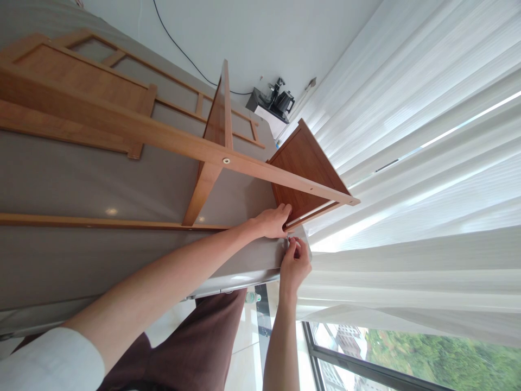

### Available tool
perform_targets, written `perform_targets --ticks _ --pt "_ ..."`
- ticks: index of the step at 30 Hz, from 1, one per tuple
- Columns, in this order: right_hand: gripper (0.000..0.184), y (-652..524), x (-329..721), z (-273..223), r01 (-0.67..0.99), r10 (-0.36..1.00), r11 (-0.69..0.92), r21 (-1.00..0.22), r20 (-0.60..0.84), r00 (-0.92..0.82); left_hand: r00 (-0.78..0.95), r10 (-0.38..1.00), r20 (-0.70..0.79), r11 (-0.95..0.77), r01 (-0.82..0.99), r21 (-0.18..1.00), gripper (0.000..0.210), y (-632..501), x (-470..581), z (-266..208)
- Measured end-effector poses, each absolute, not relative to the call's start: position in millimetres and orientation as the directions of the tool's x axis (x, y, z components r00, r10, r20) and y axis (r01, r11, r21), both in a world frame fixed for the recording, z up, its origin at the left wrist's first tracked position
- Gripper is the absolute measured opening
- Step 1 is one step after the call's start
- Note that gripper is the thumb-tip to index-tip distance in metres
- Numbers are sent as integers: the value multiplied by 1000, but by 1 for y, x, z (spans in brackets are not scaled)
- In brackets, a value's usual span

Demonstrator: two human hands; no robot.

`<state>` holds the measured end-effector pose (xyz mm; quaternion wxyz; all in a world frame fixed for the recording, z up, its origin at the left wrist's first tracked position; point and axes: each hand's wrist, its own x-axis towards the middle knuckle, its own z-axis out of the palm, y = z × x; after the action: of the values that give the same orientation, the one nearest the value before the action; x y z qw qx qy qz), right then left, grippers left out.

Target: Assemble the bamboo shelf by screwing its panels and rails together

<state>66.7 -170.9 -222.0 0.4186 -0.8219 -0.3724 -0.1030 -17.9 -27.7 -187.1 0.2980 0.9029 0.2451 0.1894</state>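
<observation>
My left hand [272, 221] is closed around the lower corner of a wooden frame, where the bottom rail [154, 223] meets the brown end panel [307, 168]. Just below that corner, my right hand [296, 260] pinches something small and thin between thumb and fingertips, pointed at the rail's end; its kind is too small to make out. The upper rail [260, 169] slopes across above my hands, with a round metal fitting in it. A second upright panel [217, 117] stands between the rails further left. The joint itself is partly hidden by my fingers.
The frame rests on a grey-covered table [101, 184]. Flat wooden panels [85, 92] and a ladder-like frame [163, 103] lie at the back left. A black kettle [284, 102] sits on a small stand beyond. White curtains [427, 179] hang close on the right, above a window.
</observation>
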Motion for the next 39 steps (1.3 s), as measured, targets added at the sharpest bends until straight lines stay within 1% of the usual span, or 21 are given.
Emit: perform_targets --ticks 11,18,29,39 --pt "39 -171 65 -221 690 516 -392 -608 476 713 808 553 203 -706 325 629 50 -27 -17 -190" --pt "39 -171 67 -222 660 519 -401 -635 436 735 807 552 209 -710 323 626 50 -27 -17 -190" --pt "34 -166 78 -218 584 519 -418 -696 344 782 803 557 211 -703 321 635 49 -28 -18 -188" --pt "33 -165 81 -220 573 508 -402 -714 347 788 807 555 203 -703 325 632 47 -28 -20 -184"
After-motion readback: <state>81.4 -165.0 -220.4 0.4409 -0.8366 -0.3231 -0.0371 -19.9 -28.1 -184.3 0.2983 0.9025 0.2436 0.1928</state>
